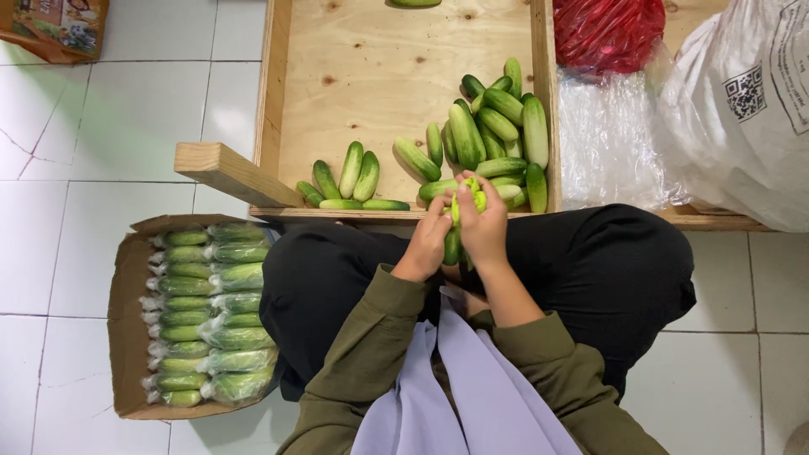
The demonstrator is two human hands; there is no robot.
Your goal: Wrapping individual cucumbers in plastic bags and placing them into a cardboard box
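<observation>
A person sits cross-legged on a white tiled floor point(101, 126) at the near edge of a shallow wooden tray point(396, 59), both hands raised together over the lap. The left hand point(427, 240) and the right hand point(484, 226) are each closed around the same small bundle of cucumbers point(468, 199), which they hold upright between them just in front of the tray's front rail; the bundle's lower end shows below the palms, and whether it is already wrapped cannot be told. Behind the hands, a loose heap of cucumbers point(497, 135) lies in the tray's right corner, against its dividing wall, and a smaller row of five cucumbers point(350, 181) lies apart to the left along the front rail. A wooden block point(232, 173) juts from the tray's left corner over the floor. Beside the person's left knee, an open cardboard box point(126, 337) holds two neat columns of wrapped cucumber packs point(211, 312). On the far side of the divider lie a sheet of clear plastic point(607, 143), a red plastic bag point(607, 29) and a large white sack point(742, 109). The olive sleeves and black trousers hide the floor directly below the hands.
</observation>
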